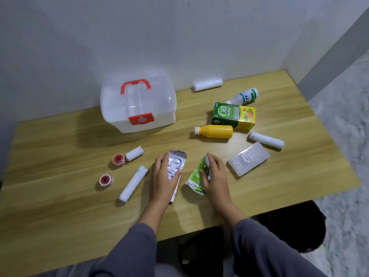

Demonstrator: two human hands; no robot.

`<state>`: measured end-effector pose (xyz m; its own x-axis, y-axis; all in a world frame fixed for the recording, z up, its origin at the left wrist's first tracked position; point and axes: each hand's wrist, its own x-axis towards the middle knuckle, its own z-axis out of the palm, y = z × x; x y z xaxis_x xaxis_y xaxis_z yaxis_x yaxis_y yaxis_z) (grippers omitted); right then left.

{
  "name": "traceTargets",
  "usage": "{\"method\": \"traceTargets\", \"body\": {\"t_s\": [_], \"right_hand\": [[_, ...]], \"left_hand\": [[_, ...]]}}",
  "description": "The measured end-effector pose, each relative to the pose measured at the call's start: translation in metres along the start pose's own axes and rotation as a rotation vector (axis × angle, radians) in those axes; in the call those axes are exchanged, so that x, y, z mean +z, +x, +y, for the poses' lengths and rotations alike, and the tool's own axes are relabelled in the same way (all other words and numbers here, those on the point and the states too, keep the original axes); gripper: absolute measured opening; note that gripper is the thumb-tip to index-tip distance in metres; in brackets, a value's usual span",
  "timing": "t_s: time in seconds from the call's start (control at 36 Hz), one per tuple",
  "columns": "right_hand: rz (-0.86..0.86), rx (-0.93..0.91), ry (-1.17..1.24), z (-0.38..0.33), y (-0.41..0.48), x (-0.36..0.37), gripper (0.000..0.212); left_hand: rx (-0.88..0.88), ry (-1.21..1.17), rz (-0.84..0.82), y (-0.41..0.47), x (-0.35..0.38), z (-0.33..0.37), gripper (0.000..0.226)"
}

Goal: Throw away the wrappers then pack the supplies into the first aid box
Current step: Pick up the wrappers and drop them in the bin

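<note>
I see the wooden tabletop point(60, 196) filling most of the frame, and at its upper left the first aid box point(138, 103) stands with its lid down and red latch closed. Supplies lie scattered at right and left: a green carton point(233, 115), a yellow bottle point(214, 131), a clear flat case point(248, 158), gauze rolls, two tape spools. Low in the centre, my left hand point(162, 176) lies curled over the silver wrapper point(176, 166), thumb across its face, so it looks pinned rather than lifted. My right hand point(216, 174) presses on the green wrapper point(197, 177), fingers bent over its crumpled edge. Both wrappers I judge feather-light, crinkly and slick foil; they should crush easily, so I would scrunch each into the palm rather than pinch a corner that could slip.
</note>
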<state>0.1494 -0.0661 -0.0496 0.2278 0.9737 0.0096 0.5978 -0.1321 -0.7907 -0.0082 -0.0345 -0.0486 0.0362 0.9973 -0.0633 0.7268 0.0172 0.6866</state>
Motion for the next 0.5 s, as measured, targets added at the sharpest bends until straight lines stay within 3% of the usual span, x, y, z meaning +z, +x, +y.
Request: {"method": "traceTargets", "body": {"t_s": [0.28, 0.5], "right_hand": [[-0.02, 0.019, 0.082, -0.017, 0.029, -0.007, 0.058], [0.146, 0.025, 0.166, -0.029, 0.055, -0.06, 0.058]], "left_hand": [[-0.1, -0.252, -0.044, 0.017, -0.009, 0.015, 0.065], [-0.009, -0.259, -0.029, 0.042, -0.016, 0.063, 0.065]]}}
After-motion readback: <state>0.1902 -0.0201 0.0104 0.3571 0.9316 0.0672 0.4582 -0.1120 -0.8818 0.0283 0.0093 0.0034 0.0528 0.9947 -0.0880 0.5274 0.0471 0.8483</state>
